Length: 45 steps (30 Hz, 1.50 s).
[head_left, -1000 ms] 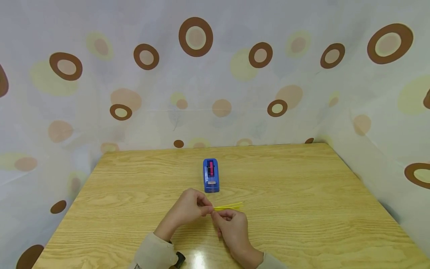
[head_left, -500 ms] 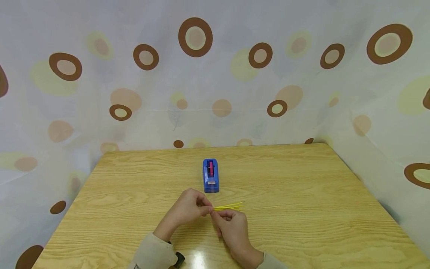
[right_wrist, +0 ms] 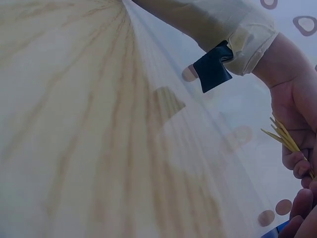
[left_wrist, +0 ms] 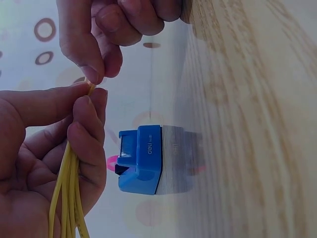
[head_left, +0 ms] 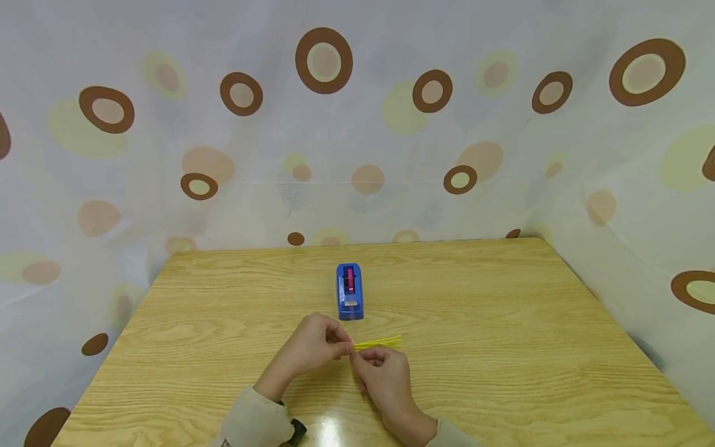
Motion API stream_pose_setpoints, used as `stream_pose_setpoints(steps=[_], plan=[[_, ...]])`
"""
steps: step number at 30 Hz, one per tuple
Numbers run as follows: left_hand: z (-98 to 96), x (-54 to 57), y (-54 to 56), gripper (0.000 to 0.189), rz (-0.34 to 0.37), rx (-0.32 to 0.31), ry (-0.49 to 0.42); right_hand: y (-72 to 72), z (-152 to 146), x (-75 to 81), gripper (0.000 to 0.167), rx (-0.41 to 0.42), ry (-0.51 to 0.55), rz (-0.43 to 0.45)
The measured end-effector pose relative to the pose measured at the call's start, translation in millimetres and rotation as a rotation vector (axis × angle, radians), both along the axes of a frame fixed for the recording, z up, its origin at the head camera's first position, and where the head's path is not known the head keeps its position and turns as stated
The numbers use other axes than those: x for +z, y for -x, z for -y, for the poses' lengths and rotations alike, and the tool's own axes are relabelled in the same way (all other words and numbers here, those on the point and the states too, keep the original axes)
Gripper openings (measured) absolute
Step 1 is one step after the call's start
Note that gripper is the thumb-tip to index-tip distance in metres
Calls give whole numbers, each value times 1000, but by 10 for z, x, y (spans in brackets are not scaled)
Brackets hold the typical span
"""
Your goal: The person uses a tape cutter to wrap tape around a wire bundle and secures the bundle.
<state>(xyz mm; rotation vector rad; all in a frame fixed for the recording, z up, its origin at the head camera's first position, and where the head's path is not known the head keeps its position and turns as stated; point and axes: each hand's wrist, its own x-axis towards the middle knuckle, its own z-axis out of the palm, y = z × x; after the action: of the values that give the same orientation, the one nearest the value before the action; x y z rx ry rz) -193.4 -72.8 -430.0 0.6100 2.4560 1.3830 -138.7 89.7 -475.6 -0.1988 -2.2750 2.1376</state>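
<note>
Both hands meet around a bundle of thin yellow strands (head_left: 382, 342), in front of a blue tape dispenser (head_left: 350, 311) in the head view. My left hand (head_left: 315, 341) pinches the bundle. In the left wrist view the loose yellow strands (left_wrist: 67, 198) fan out along its palm. Thumb and fingers of my right hand (head_left: 387, 379) pinch right beside the left fingertips. Part of the bundle is hidden behind the fingers. Yellow tips (right_wrist: 287, 139) stick out from the left palm in the right wrist view.
The dispenser holds a pink tape core (head_left: 350, 280) and stands just beyond the hands on the wooden table (head_left: 503, 347). A wall covering (head_left: 391, 143) with brown rings encloses the table's back and sides. A black strap (head_left: 299, 430) shows at the left sleeve.
</note>
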Motion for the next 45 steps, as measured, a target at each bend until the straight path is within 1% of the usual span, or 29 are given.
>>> stream_pose_setpoints(steps=[16,20,24,30,36,40,45], plan=[[54,29,-10,7,16,1,-6,-2,16,20,24,0,10,7],[64,23,-11,8,20,-6,-7,-10,21,13,22,-5,5,6],[67,18,-14,7,24,-6,-13,-8,27,2,19,-12,-3,-14],[71,11,-10,8,35,-9,-20,-8,32,-12,20,-12,-6,-15],[51,0,-7,8,12,-15,-13,-19,20,12,19,-9,-11,5],[35,-12,-9,9,-11,-13,2,-24,-12,38,19,14,18,28],[36,-8,-21,10,-12,-6,13,-36,-68,96,22,69,56,58]])
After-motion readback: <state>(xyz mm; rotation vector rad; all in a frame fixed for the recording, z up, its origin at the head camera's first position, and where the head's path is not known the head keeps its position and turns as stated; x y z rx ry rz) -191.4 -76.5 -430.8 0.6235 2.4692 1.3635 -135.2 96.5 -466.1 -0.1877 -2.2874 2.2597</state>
